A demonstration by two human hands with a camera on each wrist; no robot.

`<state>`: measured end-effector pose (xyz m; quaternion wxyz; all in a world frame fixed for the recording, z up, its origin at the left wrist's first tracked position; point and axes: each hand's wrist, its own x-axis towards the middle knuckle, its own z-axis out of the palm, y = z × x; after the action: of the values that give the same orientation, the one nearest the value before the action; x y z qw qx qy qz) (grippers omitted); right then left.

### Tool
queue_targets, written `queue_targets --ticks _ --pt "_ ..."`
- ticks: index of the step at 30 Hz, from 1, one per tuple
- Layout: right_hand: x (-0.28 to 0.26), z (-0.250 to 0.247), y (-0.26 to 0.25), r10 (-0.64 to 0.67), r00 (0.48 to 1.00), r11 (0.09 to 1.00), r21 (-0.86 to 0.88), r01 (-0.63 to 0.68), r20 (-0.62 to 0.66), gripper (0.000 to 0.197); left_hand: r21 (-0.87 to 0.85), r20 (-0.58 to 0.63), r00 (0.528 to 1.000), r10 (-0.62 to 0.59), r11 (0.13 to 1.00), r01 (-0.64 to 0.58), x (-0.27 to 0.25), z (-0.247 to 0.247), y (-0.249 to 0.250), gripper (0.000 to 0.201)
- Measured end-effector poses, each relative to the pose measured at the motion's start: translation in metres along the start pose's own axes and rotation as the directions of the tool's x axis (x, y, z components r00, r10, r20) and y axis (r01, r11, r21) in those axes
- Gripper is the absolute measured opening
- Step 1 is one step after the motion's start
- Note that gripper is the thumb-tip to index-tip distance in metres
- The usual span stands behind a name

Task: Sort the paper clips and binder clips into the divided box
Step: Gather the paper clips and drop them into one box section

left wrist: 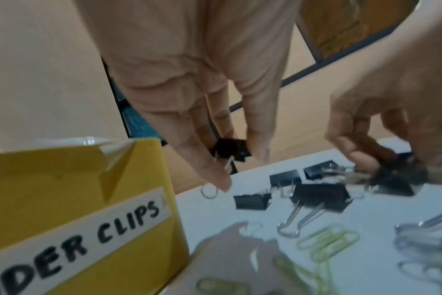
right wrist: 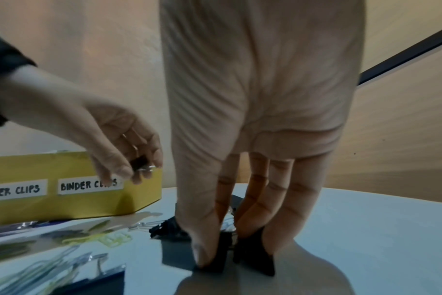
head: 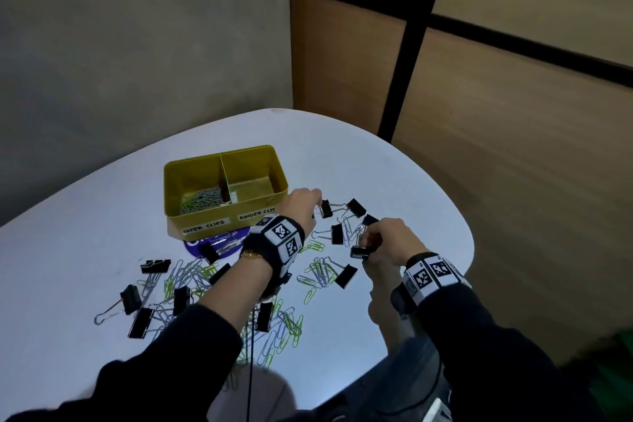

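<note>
Head view: two hands, left hand (head: 301,207) and right hand (head: 394,240), each pinching one binder clip (head: 325,209).

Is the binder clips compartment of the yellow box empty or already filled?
Empty: the binder clips compartment shows only bare yellow floor in the head view.
</note>
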<state>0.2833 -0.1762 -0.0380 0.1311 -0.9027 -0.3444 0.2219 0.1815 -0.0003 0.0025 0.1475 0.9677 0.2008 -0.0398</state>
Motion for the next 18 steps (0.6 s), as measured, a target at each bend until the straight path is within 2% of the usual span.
queue_targets --ticks 2,4,6,9,12,14,16,18 --pt "-0.002 0.001 -0.001 0.003 0.998 1.0 -0.014 -0.004 -0.067 0.029 0.053 -0.002 1.0 0.011 0.999 -0.011 0.004 0.003 -0.002 0.04" --pt "-0.006 0.002 -0.006 -0.03 0.994 0.997 0.067 0.037 -0.107 0.035 0.121 0.008 1.0 -0.003 0.993 0.002 0.002 0.008 -0.004 0.036" --pt "-0.011 0.001 -0.016 -0.1 0.993 0.986 0.125 0.108 -0.069 0.037 0.192 0.057 0.996 -0.061 0.98 0.049 -0.003 0.014 -0.009 0.033" --pt "-0.015 0.007 -0.04 -0.178 0.982 0.983 0.056 0.175 0.065 0.036 0.279 0.237 0.964 -0.124 0.959 0.055 -0.012 0.02 -0.019 0.035" --pt "-0.014 0.025 -0.063 -0.182 0.976 0.976 -0.098 0.193 0.117 0.031 0.208 0.35 0.933 -0.081 0.978 0.007 -0.023 0.023 -0.027 0.046" --pt "-0.013 0.035 -0.077 -0.179 0.977 0.972 -0.134 0.194 0.118 0.024 0.115 0.381 0.923 -0.043 0.993 -0.001 -0.033 0.022 -0.03 0.049" --pt "-0.012 0.04 -0.087 -0.224 0.967 0.965 -0.114 0.238 0.119 0.016 -0.007 0.363 0.932 -0.019 1.0 0.023 -0.045 0.02 -0.034 0.044" --pt "-0.009 0.044 -0.093 -0.298 0.945 0.95 -0.057 0.307 0.131 0.022 -0.082 0.291 0.956 -0.049 0.994 0.075 -0.058 0.015 -0.041 0.038"
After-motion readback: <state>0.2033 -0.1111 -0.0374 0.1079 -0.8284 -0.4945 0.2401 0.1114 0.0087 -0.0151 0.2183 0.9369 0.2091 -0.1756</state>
